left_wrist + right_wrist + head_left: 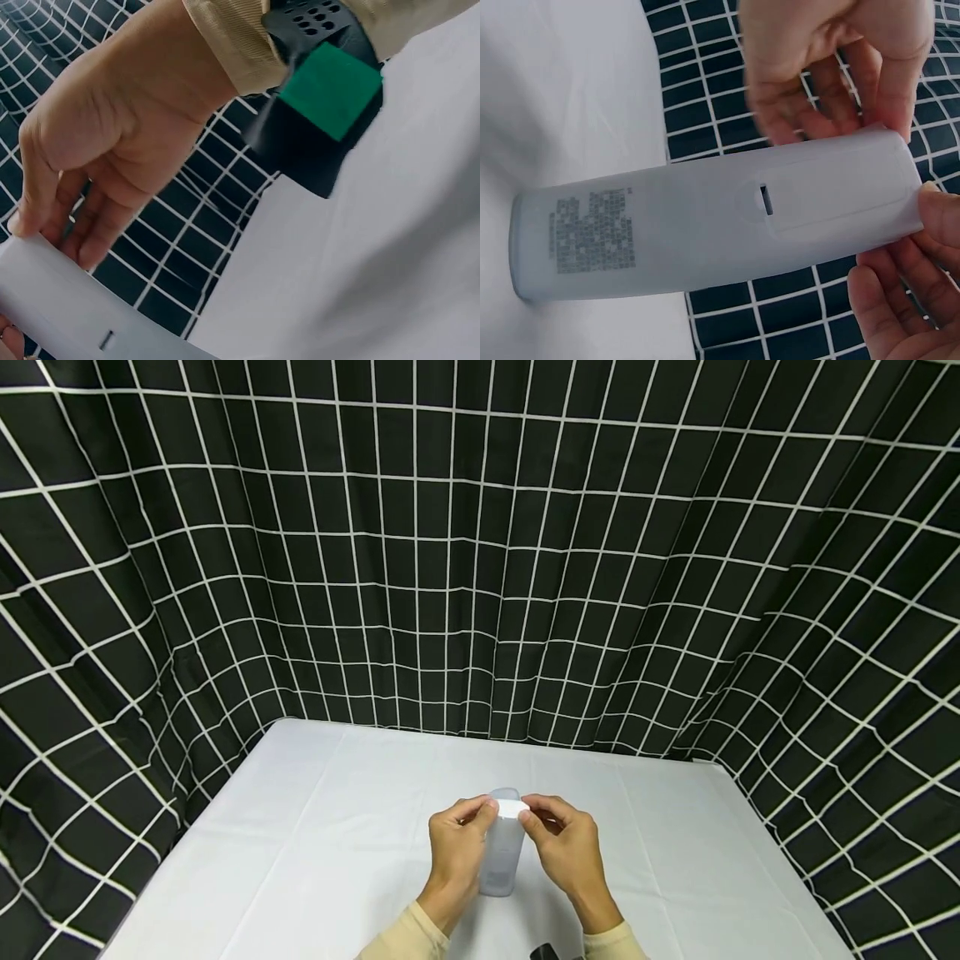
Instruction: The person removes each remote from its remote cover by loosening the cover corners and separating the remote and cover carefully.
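Observation:
A long, pale remote control (501, 860) stands between both hands, its back with a small dark slot and a block of printed text showing in the right wrist view. A brighter white strip (512, 808) crosses it near its upper end. My left hand (457, 847) pinches the left edge there between thumb and fingers. On the opposite edge, my right hand (572, 852) pinches with its thumb in front and its fingers curled behind. The remote's lower end comes down at the white cloth (570, 97). In the left wrist view only a few left fingertips (10, 339) show.
A white cloth covers the table (337, 827). Dark curtains (480, 568) with a white grid surround its back and sides. A black wrist mount with a green square (330, 90) sits at the right sleeve.

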Demonstrator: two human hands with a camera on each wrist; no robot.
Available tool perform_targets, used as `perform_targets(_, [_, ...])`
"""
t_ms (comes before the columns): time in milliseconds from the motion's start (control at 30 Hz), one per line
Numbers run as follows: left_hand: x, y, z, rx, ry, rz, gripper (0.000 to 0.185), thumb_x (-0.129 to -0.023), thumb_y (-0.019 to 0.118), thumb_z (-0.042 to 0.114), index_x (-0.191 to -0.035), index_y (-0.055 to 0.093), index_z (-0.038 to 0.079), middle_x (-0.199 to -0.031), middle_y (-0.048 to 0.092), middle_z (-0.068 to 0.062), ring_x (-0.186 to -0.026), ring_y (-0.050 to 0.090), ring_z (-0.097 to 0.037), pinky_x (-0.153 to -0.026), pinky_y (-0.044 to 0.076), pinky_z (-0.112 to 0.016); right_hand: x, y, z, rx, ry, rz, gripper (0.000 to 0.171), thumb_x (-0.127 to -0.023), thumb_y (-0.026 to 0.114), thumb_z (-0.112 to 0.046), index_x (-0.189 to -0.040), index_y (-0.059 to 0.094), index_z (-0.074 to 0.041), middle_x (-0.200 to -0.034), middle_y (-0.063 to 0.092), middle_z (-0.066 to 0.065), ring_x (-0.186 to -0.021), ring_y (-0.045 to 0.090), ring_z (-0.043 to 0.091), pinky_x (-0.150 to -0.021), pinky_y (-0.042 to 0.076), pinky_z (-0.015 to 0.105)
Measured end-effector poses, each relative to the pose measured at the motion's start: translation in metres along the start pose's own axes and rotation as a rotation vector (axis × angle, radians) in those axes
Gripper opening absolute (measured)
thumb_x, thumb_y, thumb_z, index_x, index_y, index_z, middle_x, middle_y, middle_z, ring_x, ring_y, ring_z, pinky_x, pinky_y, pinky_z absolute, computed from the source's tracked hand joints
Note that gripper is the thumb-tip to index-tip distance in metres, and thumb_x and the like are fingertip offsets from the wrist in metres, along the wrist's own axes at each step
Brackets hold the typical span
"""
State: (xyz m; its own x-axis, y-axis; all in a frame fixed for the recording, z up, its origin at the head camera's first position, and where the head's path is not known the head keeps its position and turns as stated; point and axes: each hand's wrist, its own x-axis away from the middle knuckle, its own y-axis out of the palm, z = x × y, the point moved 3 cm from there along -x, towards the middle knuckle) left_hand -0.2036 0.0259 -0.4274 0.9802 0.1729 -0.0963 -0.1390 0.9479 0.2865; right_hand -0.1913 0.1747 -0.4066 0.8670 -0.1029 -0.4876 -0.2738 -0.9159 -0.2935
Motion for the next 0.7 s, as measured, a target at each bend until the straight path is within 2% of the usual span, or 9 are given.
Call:
perform_targets(133, [-0.002, 0.002, 0.004, -0.027, 0.020, 0.035, 0.009, -0.088, 0.068, 0.002, -0.093, 0.074, -0.002, -0.081, 0.066, -0.009, -0.075, 0.057, -0.020, -0.065, 0.047, -0.027, 0.000, -0.001, 0.001, -0.009, 0.010, -0.001, 0.012, -0.082, 0.074, 0.002, -0.094, 0.073, 0.000, -0.091, 0.070, 0.004, -0.085, 0.066, 0.020, -0.074, 0.054, 0.027])
perform_targets(367, [-0.008, 0.003, 0.003, -0.182, 0.129, 0.085, 0.010, -0.089, 0.063, -0.002, -0.085, 0.071, -0.004, -0.069, 0.063, -0.006, -0.060, 0.056, -0.019, -0.052, 0.047, -0.025, -0.002, -0.001, 0.003, -0.056, 0.095, -0.035, 0.013, -0.082, 0.073, 0.005, -0.094, 0.073, -0.001, -0.091, 0.069, 0.003, -0.087, 0.066, 0.020, -0.077, 0.054, 0.029])
perform_targets(433, [-0.010, 0.004, 0.003, -0.210, 0.139, 0.103, 0.010, -0.088, 0.063, -0.002, -0.082, 0.071, -0.002, -0.065, 0.061, -0.004, -0.056, 0.055, -0.017, -0.049, 0.046, -0.026, -0.002, -0.001, 0.002, -0.064, 0.105, -0.043, 0.013, -0.082, 0.073, 0.005, -0.094, 0.073, -0.001, -0.092, 0.069, 0.004, -0.087, 0.065, 0.020, -0.078, 0.054, 0.029])
perform_targets(533, [-0.012, 0.005, 0.002, -0.214, 0.106, 0.113, 0.013, -0.089, 0.061, -0.001, -0.080, 0.069, -0.002, -0.062, 0.059, -0.004, -0.054, 0.051, -0.015, -0.047, 0.042, -0.025, -0.002, -0.001, 0.001, -0.090, 0.109, -0.057, 0.013, -0.082, 0.072, 0.005, -0.095, 0.073, 0.000, -0.093, 0.069, 0.006, -0.087, 0.065, 0.022, -0.078, 0.054, 0.030])
perform_targets(700, [-0.013, 0.002, -0.006, -0.125, -0.080, 0.090, 0.017, -0.093, 0.054, 0.001, -0.085, 0.066, -0.006, -0.060, 0.053, -0.004, -0.048, 0.044, -0.011, -0.041, 0.035, -0.018, -0.002, -0.001, 0.000, -0.109, 0.084, -0.074, 0.014, -0.083, 0.072, 0.005, -0.095, 0.073, 0.000, -0.093, 0.069, 0.006, -0.087, 0.064, 0.022, -0.077, 0.054, 0.031])
